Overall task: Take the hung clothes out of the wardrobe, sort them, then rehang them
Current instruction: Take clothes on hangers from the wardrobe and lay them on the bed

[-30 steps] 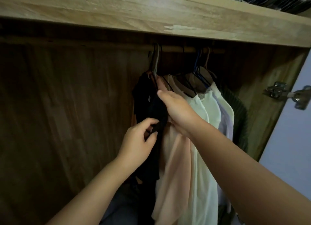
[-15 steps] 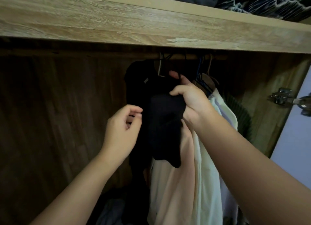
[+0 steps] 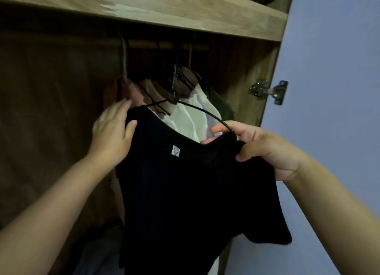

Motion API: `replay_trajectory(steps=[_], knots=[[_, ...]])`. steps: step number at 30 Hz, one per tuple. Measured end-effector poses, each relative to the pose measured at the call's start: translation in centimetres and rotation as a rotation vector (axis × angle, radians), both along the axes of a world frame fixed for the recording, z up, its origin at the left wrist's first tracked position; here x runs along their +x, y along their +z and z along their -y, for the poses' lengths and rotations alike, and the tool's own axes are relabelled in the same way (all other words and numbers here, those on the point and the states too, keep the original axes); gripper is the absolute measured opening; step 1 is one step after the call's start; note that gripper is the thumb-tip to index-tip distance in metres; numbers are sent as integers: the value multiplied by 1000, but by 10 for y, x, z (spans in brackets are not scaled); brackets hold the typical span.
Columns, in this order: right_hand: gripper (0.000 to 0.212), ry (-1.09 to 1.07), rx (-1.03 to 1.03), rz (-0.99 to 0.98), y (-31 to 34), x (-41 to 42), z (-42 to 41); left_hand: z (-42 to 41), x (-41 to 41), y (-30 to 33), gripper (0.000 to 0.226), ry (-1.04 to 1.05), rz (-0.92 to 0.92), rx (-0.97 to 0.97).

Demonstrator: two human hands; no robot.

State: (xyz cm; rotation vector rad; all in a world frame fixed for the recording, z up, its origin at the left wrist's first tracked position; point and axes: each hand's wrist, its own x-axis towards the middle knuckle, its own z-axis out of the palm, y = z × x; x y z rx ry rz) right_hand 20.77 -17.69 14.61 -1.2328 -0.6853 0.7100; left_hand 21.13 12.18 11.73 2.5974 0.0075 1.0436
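A black T-shirt (image 3: pixel 191 192) with a small white neck label hangs on a thin black hanger (image 3: pixel 205 112), off the rail and in front of the wardrobe. My right hand (image 3: pixel 261 149) is shut on its right shoulder and the hanger wire. My left hand (image 3: pixel 113 132) rests on the shirt's left shoulder, fingers spread, thumb on the cloth. Behind it, a peach top (image 3: pixel 141 89), white tops (image 3: pixel 189 118) and a dark green garment (image 3: pixel 223 104) still hang from the wooden rail (image 3: pixel 156 44).
A wooden shelf (image 3: pixel 185 13) runs above the rail with folded dark clothes on top. The wardrobe's right side panel carries a metal hinge (image 3: pixel 267 89); a pale blue wall (image 3: pixel 333 89) lies to the right. Clothes lie heaped at the wardrobe bottom (image 3: pixel 96 256).
The black T-shirt has come off the rail and out toward me, spread between both hands. My right hand moved down and right with it; the view shifted right.
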Motion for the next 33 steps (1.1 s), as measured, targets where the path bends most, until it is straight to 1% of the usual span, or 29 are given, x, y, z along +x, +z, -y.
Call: replay_trajectory(steps=[2,4,6,8,9,11,13,15,17,18,20,23,25,27,29,31,33], knots=[[63,20,-25,11,-7,-13,24,16,2,-8,42,-25,-48,74],[63,27,-58,29,-12,-29,50,35,-2,-15,33,-71,-26,128],[63,-13,-124,51,-13,-50,78,59,-15,-19,32,-155,18,134],[64,-100,-232,103,-13,-75,107,86,-32,-23,23,-226,36,101],[64,-156,-298,146,-12,-88,122,100,-40,-26,22,-244,48,93],[62,-273,-450,254,-12,-115,151,130,-59,-31,28,-267,74,71],[58,-430,-627,374,-15,-143,179,160,-74,-38,27,-302,79,43],[46,-571,-749,433,-22,-170,209,191,-87,-46,32,-336,66,31],[16,-659,-791,421,-30,-197,238,224,-103,-51,43,-393,68,45],[14,-710,-813,417,-35,-211,253,242,-113,-52,45,-433,71,46],[25,-817,-848,392,-44,-237,282,275,-129,-56,40,-509,65,33],[34,-983,-874,364,-52,-275,315,323,-145,-61,36,-655,30,-22],[39,-1118,-944,380,-56,-297,335,353,-150,-63,32,-746,3,-46],[41,-1247,-1044,405,-62,-318,352,382,-151,-65,25,-822,-9,-54],[39,-1379,-1112,408,-69,-339,368,410,-153,-66,31,-921,-52,-46],[38,-1518,-1121,385,-76,-362,381,438,-157,-65,33,-1008,-94,-46],[38,-1640,-1122,362,-83,-387,391,467,-162,-64,25,-1084,-123,-44]])
